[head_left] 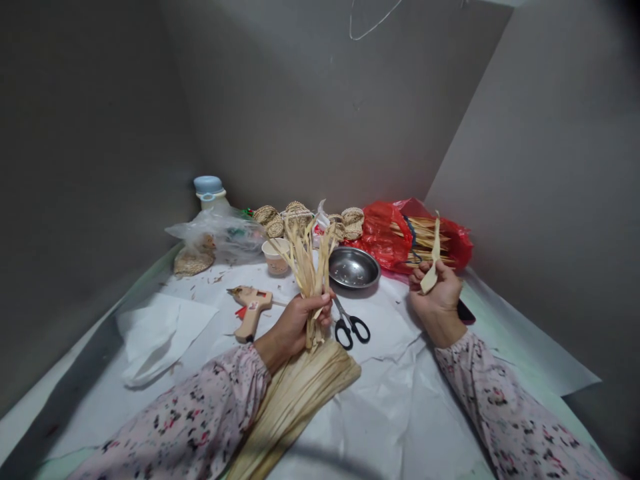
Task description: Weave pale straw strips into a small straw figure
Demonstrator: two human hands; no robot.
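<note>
My left hand (300, 323) grips a bundle of dried straw-coloured leaf strips (310, 273) near its lower end, and the strips fan upward above my fingers. My right hand (437, 293) holds one pale tapered strip (433, 263) upright between fingers and thumb. A larger sheaf of long dried strips (295, 400) lies on the paper under my left forearm. Just right of my left hand lie black-handled scissors (351, 328). A beige hot glue gun (251, 308) lies to that hand's left.
White paper (380, 393) covers the surface, with scraps on it. A steel bowl (354, 268), paper cup (275, 257), woven pieces (296, 217), red plastic bag (385, 233) holding sticks, clear bag (217, 233), blue-capped bottle (209, 190) and crumpled tissue (155, 337) surround my hands. Grey walls stand behind.
</note>
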